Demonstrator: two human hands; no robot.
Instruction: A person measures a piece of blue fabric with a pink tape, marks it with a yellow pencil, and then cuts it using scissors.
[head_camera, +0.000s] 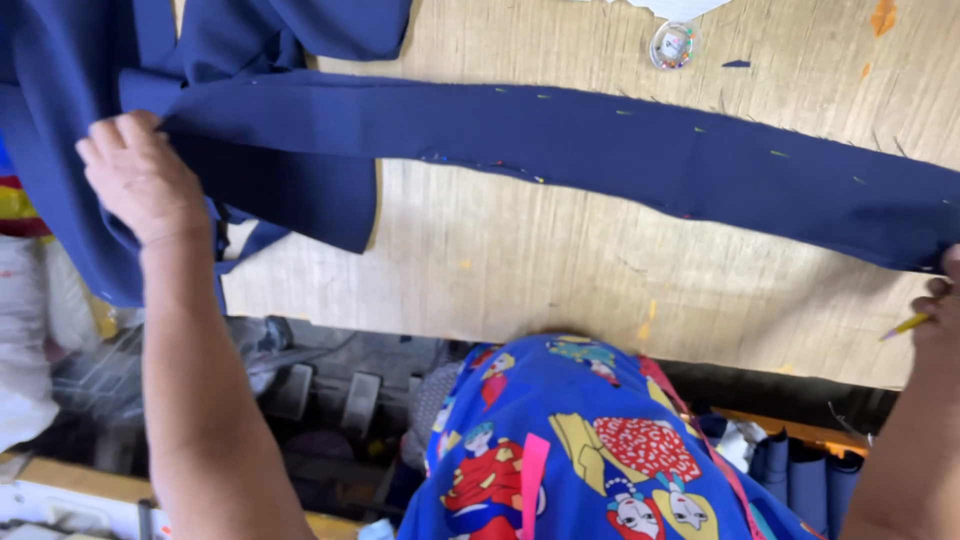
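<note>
1. Stretching across the wooden counter (560, 270), a long navy strip (600, 150) runs from upper left to the right edge, pulled fairly flat between both hands.
2. Left hand (140, 180): it lies knuckles up on the strip's left end, its fingers (105, 145) curled over the cloth edge and closed on it.
3. Right hand (940, 300): only a part shows at the right edge, at the strip's right end. Its fingers are bent, and a thin yellow pencil (905, 326) sticks out leftward from them. Whether they also pinch the cloth I cannot tell, since the frame cuts the hand off.
4. Small coloured pins (540, 97) dot the strip along its upper edge, with a few more at its lower edge near the middle.
5. More navy cloth (300, 190) hangs and folds at the upper left, under and behind the strip's left end, part of it draping over the counter's near edge.
6. A small round clear pin box (673, 44) sits on the counter beyond the strip, well apart from both hands.
7. A tiny navy scrap (736, 64) lies just right of that box.
8. Near the bottom, the person's bright blue patterned garment (560, 450) fills the middle, with a pink tape (532, 480) hanging over it.
</note>
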